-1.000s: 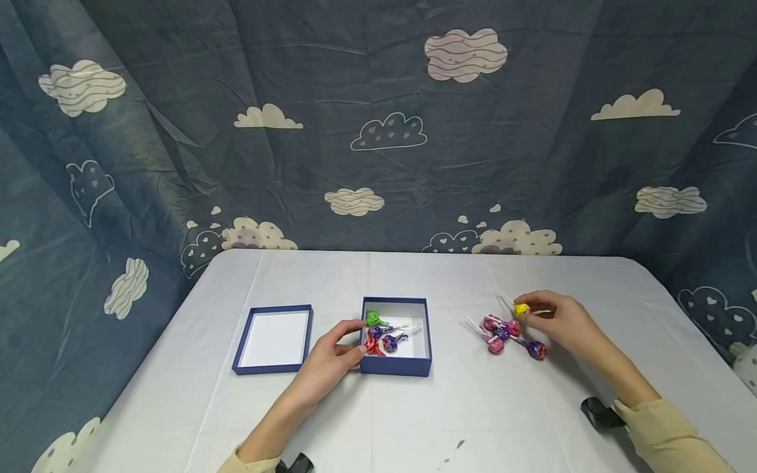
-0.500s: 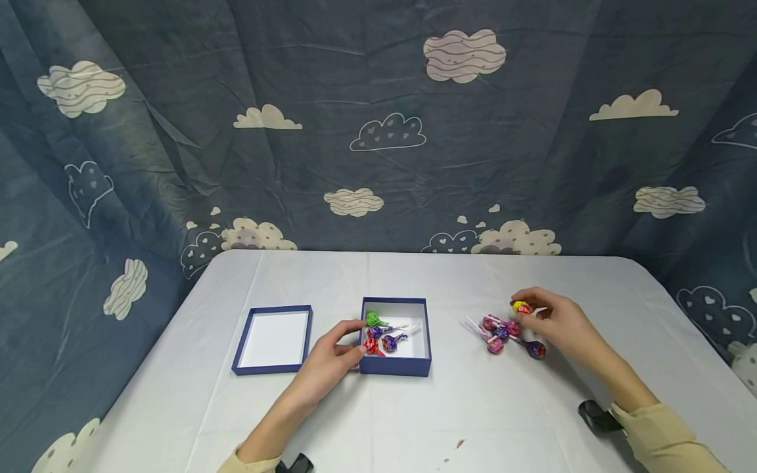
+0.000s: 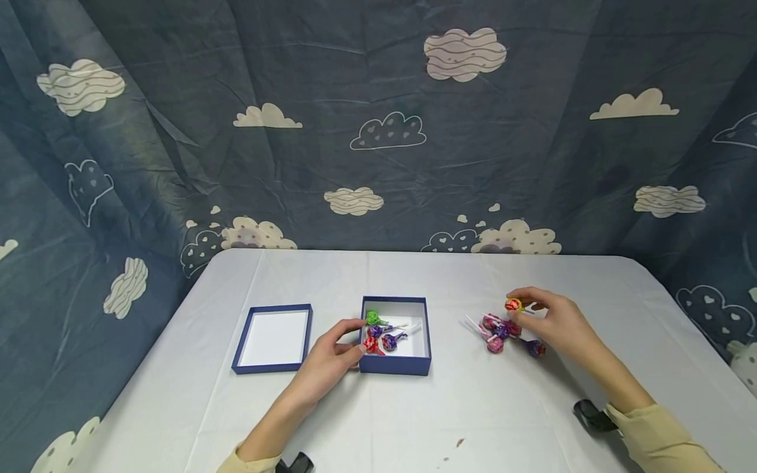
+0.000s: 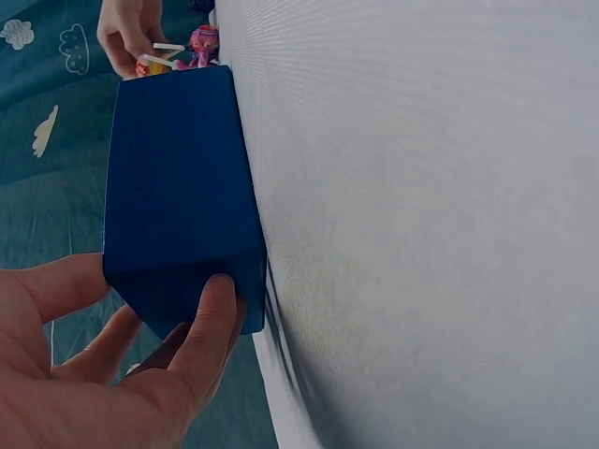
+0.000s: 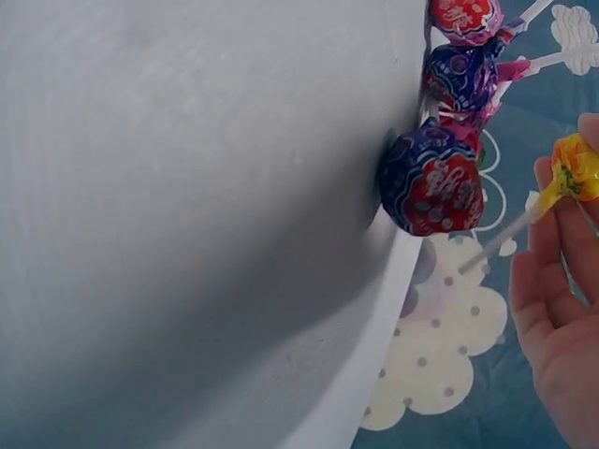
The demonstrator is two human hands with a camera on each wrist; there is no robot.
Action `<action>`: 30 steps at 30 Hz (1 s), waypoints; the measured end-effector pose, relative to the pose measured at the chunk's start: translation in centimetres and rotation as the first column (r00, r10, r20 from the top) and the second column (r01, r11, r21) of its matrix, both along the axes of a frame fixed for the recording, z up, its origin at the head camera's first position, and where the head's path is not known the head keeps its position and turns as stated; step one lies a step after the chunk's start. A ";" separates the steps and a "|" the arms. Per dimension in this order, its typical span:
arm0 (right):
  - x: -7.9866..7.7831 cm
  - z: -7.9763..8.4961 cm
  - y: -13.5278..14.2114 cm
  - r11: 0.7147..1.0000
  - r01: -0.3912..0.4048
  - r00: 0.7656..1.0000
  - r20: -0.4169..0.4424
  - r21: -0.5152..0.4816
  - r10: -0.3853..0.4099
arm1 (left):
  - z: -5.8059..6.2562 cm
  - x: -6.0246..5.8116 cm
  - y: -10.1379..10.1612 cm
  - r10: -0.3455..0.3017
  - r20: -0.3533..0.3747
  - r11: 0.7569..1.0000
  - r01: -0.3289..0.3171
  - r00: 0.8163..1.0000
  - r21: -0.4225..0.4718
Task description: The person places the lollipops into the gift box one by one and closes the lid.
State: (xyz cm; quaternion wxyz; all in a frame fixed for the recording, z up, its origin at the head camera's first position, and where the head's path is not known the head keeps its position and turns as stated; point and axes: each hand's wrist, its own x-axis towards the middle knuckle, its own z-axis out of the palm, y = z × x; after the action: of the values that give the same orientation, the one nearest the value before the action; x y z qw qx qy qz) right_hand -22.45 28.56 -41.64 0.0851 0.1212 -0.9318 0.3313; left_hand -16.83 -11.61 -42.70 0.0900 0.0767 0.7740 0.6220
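My right hand [image 3: 550, 318] pinches a lollipop [image 3: 513, 304] by its yellow, orange and red wrapped head, above a small pile of lollipops [image 3: 495, 343]. In the right wrist view the held lollipop [image 5: 573, 170] has its white stick pointing down and away from the palm. My left hand [image 3: 331, 355] rests with its fingertips against the left wall of a blue box [image 3: 395, 366]. In the left wrist view, fingertips touch the box's [image 4: 182, 168] end face and upper edge. Inside the box lie a green lollipop [image 3: 374, 318], a red one [image 3: 371, 345] and purple ones [image 3: 390, 342].
The box lid [image 3: 273, 338], blue-rimmed and white inside, lies left of the box on the white-covered table [image 3: 414, 420]. Purple and red lollipops [image 5: 432, 182] are close beside the right hand. A dark curtain with clouds [image 3: 378, 177] hangs behind the table.
My right hand has shifted slightly left with the lollipop, whose head has turned from its yellow side to a red and orange side. The left hand and box stay put.
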 end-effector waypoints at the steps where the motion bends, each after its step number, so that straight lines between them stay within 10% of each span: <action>1: 0.0 0.0 -0.1 1.000 0.002 1.000 0.007 -0.004 -0.002 | 0.0 0.0 0.0 0.000 0.000 1.000 0.000 1.000 0.001; 30: 1.2 1.6 -4.0 0.993 -0.103 0.981 -0.169 -0.055 0.093 | 0.0 0.0 0.0 -0.002 -0.001 1.000 0.002 1.000 -0.006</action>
State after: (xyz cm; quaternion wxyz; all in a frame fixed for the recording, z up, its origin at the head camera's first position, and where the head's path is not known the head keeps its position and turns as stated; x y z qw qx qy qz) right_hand -21.20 24.61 -40.02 0.1499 0.1915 -0.9033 0.3535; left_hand -16.84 -11.63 -42.74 0.0904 0.0776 0.7760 0.6194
